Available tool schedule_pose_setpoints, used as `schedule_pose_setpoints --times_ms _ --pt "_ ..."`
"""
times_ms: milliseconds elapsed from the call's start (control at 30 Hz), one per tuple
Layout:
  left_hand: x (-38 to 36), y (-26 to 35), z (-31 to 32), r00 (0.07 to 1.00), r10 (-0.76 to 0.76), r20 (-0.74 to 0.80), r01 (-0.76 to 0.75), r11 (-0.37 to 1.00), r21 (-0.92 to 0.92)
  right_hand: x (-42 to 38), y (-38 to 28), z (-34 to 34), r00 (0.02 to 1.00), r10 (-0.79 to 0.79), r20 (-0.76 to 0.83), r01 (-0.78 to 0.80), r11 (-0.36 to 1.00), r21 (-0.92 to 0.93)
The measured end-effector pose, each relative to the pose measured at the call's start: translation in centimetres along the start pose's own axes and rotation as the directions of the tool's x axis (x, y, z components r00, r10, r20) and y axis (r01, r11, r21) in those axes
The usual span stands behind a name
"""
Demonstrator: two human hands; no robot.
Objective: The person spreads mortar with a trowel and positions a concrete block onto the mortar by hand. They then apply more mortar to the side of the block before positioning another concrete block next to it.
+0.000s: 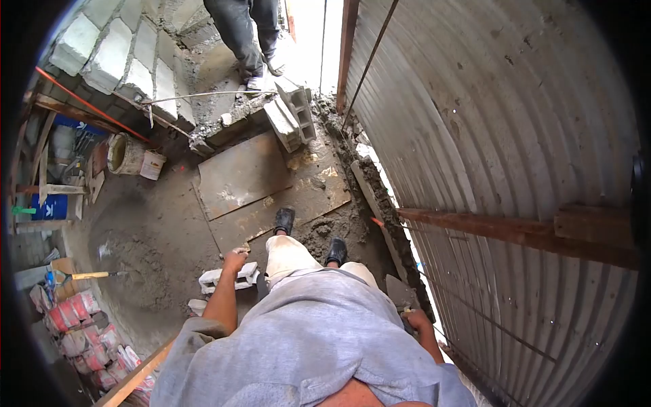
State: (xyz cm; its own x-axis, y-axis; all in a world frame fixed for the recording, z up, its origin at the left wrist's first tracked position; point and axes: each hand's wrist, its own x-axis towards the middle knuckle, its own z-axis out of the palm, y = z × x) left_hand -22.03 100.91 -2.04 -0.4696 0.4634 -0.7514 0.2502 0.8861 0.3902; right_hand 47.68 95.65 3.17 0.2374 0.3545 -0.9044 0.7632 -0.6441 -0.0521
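The trowel, one flat grey blade, is in our right hand near the corrugated metal wall, fingers curled round its handle. Our left hand is just beside one hollow concrete block, its fingers bent; we cannot tell whether they pinch anything. Ahead left, we see two grimy buckets, contents unclear.

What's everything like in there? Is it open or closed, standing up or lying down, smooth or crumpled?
Left hand, curled; can't tell if it holds anything
Right hand, closed on the trowel
Trowel, held
Bucket, open
Big sheet, lying flat, smeared
Ridged metal wall, standing, stained
Red-and-white bags, crumpled
Grey shirt, worn, creased
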Motion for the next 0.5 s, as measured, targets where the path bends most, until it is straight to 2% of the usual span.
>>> schedule_pose_setpoints --times_ms 67,133,267,333,367,500 --pt "0.5 -0.1 1.1 1.000 0.023 0.005 -0.023 0.999 -0.023 -0.2 -0.9 -1.0 1.000 -0.021 -0.006 0.021 1.000 0.003" --pt "-0.1 0.4 1.7 0.998 0.054 0.020 -0.053 0.998 -0.032 -2.8 -3.9 -3.1 0.998 0.054 0.046 -0.054 0.999 0.001" --pt "-1.4 0.5 2.5 0.995 0.096 0.017 -0.094 0.991 -0.092 -0.1 -1.1 -2.3 0.992 0.117 0.057 -0.121 0.990 0.076" --pt "-3.3 1.4 2.1 0.996 -0.071 0.059 0.078 0.989 -0.123 0.9 0.3 -1.9 1.000 0.021 0.011 -0.021 1.000 0.000" --pt "-3.4 1.1 2.3 0.996 -0.072 0.058 0.079 0.989 -0.127 0.8 0.2 -2.1 1.000 0.020 0.010 -0.020 1.000 -0.002" --pt "-0.4 -5.6 3.9 0.998 -0.054 0.037 0.058 0.993 -0.106 0.3 0.1 -2.5 0.999 0.037 0.000 -0.037 0.998 -0.043"
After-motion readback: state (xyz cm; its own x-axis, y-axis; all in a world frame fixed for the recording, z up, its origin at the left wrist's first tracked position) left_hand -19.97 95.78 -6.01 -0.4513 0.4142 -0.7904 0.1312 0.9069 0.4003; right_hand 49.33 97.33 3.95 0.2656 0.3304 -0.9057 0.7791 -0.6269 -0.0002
